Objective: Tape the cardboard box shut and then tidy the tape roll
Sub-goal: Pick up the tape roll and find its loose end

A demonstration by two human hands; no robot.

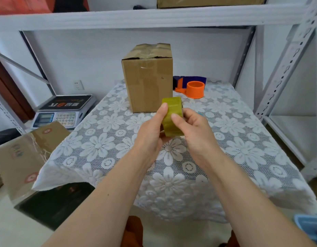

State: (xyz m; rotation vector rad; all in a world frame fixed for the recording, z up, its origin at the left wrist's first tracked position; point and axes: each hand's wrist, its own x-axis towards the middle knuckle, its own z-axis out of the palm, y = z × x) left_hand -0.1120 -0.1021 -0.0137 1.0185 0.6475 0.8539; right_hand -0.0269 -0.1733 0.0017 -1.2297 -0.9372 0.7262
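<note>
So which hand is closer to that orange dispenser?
Right. The right hand is below the dispenser, holding the tape roll; the left hand holds it farther left.

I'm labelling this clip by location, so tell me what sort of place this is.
Probably a small packing or shipping room: a cardboard box on the table, a weighing scale beside it, metal storage shelving, and a tape roll held in both hands.
</note>
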